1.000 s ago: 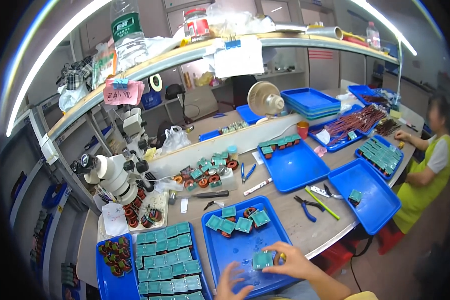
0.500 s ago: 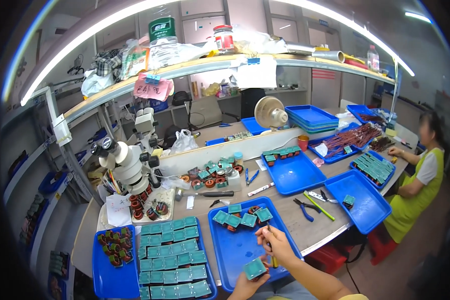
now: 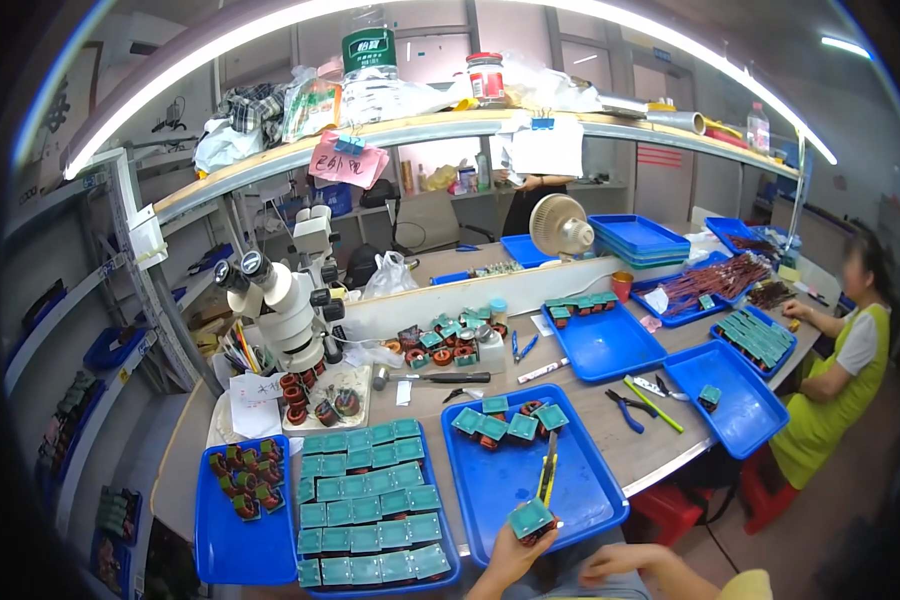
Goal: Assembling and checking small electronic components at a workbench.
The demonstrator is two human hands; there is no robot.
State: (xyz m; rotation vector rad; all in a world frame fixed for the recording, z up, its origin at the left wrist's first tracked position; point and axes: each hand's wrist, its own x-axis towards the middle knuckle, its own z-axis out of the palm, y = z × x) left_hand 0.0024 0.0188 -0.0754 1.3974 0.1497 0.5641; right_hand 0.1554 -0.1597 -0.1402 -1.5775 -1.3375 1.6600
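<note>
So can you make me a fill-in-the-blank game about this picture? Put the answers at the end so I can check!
1. One green-topped part is held in the worker's ____ hand.
2. The big tray right in front of the worker is coloured ____.
3. On the high shelf, the red-lidded jar stands to the ____ of the big bottle.
4. The stool by the seated person is coloured ____.

Missing words: left; blue; right; red.
</note>
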